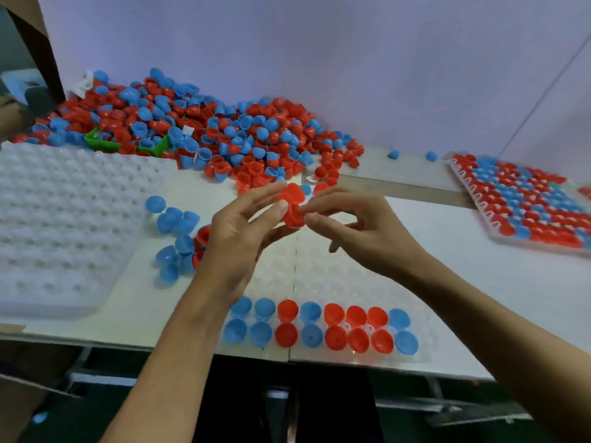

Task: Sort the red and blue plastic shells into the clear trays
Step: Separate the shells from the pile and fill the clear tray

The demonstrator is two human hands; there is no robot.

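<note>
While both hands, left hand (243,231) and right hand (361,231), pinch red shells (292,206) above the near tray (351,276), only its front two rows are filled, one full tray (524,203) sits far right, big pile (192,129) behind remains.

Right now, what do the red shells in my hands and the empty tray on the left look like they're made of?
Red shells, pinched between the left hand and right hand: apparently thin moulded plastic, smooth, solid colour, slight sheen. Empty tray: probably thin formed plastic, whitish translucent, with rows of pressed dimples; blur leaves its finish uncertain.
</note>
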